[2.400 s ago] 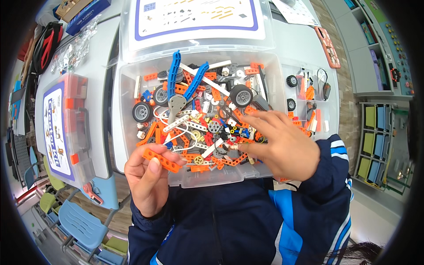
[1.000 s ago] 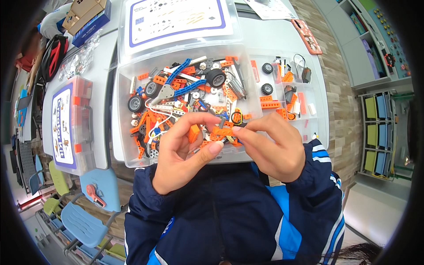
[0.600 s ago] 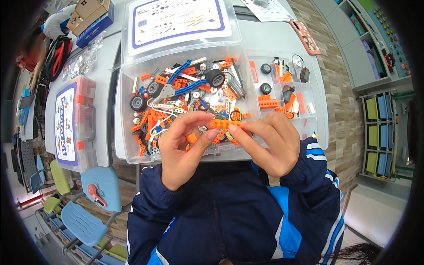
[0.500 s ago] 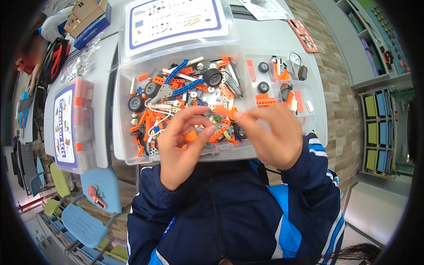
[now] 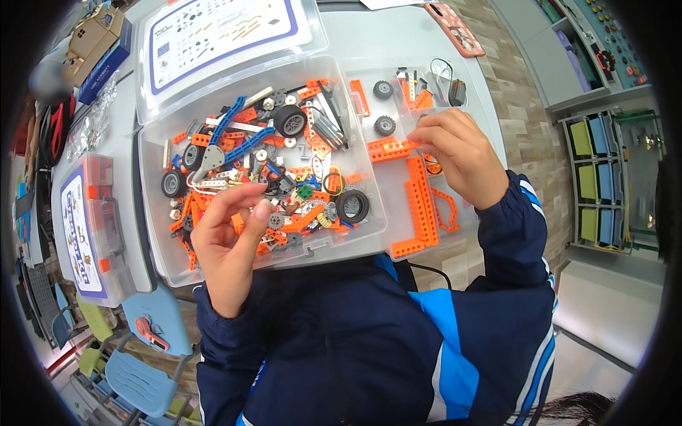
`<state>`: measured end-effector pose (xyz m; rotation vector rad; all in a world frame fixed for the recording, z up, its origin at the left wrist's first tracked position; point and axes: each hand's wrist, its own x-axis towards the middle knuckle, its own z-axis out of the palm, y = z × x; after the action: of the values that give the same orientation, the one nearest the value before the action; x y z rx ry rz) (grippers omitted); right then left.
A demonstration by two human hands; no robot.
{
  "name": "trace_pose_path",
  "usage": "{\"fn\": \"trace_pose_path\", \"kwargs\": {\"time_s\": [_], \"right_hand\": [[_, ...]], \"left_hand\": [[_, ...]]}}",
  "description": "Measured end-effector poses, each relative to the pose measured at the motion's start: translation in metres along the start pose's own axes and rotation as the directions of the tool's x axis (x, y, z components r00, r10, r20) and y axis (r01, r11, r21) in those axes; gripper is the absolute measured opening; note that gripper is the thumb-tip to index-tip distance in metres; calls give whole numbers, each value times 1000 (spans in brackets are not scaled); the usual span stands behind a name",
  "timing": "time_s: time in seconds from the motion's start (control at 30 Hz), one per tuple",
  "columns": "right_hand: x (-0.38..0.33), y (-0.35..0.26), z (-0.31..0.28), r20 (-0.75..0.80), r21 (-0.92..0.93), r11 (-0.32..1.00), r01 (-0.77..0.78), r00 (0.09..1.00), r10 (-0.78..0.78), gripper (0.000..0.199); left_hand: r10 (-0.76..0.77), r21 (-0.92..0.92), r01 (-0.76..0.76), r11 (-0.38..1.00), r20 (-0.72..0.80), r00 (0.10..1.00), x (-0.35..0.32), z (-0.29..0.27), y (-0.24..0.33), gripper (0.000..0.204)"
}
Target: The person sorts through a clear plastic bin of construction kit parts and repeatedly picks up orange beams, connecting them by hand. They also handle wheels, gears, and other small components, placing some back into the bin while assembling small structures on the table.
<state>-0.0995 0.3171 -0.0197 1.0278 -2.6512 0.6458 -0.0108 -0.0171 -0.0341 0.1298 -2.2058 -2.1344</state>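
Head view shows 2 bare hands with their fingers bent. On the left hand (image 5: pixel 231 248), the index fingertip and thumb tip stand near each other with a gap between them, and 1 orange block (image 5: pixel 237 223) is tucked in behind, among the curled fingers. On the right hand (image 5: pixel 458 153), the fingers are bunched close together, their tips at the right end of 1 orange beam (image 5: pixel 387 149); I cannot tell whether they pinch it or only touch it. That beam lies across the left part of 1 shallow clear tray (image 5: pixel 394 186).

Nearer the body, the tray bears 1 larger orange piece (image 5: pixel 423 206) with rows of holes, and 1 bent orange frame (image 5: pixel 446 211) just beside it. Farther up are 2 small black wheels (image 5: pixel 383 89) and 1 dark box (image 5: pixel 457 92).

Beneath the left hand, 1 clear bin (image 5: pixel 153 153) contains 4 large black tyres (image 5: pixel 290 121), 2 blue curved beams (image 5: pixel 249 144) meeting at 1 gray piece (image 5: pixel 209 162), and 1 green piece (image 5: pixel 305 192); its small orange, white and gray parts overlap too much to count. Beyond the bin is 1 lid (image 5: pixel 316 28) with 1 printed sheet (image 5: pixel 224 35).

Farther out: 1 pink phone-shaped case (image 5: pixel 455 30); 1 closed clear box (image 5: pixel 99 234) with orange latches; 1 wooden house model (image 5: pixel 94 35) above 1 blue carton (image 5: pixel 106 71); and, on the right, 3 green bins (image 5: pixel 590 175) and 3 blue bins (image 5: pixel 609 172).
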Motion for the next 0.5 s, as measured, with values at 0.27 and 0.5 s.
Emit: {"fn": "trace_pose_path", "kwargs": {"time_s": [0.27,0.5], "right_hand": [[-7,2,14,83,-106,992,65,995,-56,28],[-6,3,25,43,-142,982,122,992,-117,27]], "left_hand": [[-46,-17,45,999,-21,999,0,3,3,25],[-51,14,52,999,-39,998,0,4,4,25]]}}
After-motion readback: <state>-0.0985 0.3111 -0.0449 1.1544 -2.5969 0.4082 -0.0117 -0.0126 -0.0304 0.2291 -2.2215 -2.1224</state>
